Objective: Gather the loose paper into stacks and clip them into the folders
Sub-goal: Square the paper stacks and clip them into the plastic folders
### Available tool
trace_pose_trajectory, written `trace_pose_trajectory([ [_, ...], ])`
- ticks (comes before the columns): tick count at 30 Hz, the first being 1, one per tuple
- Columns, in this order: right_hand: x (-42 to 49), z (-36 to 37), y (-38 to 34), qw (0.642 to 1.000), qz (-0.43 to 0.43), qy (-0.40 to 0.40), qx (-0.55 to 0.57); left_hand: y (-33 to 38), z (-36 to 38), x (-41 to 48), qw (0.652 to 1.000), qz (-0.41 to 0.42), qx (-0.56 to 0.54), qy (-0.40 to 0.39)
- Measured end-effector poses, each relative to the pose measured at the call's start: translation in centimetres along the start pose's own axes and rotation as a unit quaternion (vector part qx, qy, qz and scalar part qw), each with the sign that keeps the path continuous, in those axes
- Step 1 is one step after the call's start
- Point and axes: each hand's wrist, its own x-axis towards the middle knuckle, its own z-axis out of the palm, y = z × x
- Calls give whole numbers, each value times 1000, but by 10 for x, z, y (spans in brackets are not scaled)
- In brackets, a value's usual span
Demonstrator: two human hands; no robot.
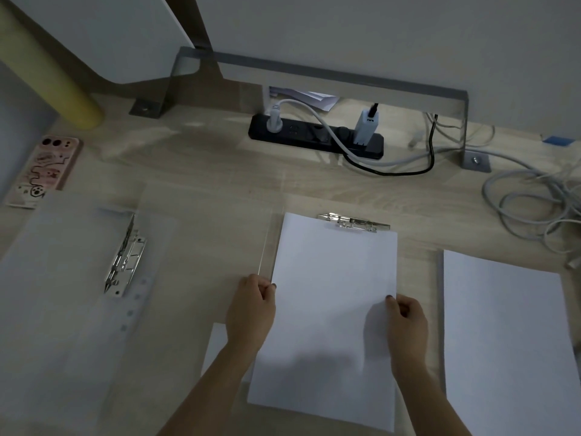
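A white paper stack (330,294) lies on an open clear folder (207,234) in the middle of the desk, its top edge just below the folder's metal clip (355,222). My left hand (253,309) pinches the stack's left edge. On the right edge, my right hand (407,322) pinches the stack with thumb on top. A second clear folder (56,272) lies open at the left with a metal lever clip (124,256). Another white stack (506,341) rests at the right. A loose sheet's corner (217,344) shows under my left forearm.
A black power strip (314,136) with plugs and a white charger sits at the back under a grey metal bracket (345,77). Coiled grey cables (534,202) lie at the right. A phone in a pink case (44,171) lies at the far left.
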Motion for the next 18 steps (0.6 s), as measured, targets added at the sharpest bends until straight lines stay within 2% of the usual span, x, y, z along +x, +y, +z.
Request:
trace_pose_trajectory([
  [6,1,1,-1,999,-22,1,-27,3,1,-1,1000,4,25,16],
  [9,2,4,-1,993,-70,26,-86,7,1,-4,996,33,71,52],
  [12,2,4,-1,980,-131,48,-143,1,10,0,955,205,180,120],
  [14,3,3,-1,972,-163,34,-168,-5,18,9,912,311,246,100],
  [16,4,3,-1,960,-190,11,-204,-8,24,16,889,360,278,57],
  [18,5,3,-2,949,-210,-2,-235,-10,28,18,890,361,275,36],
])
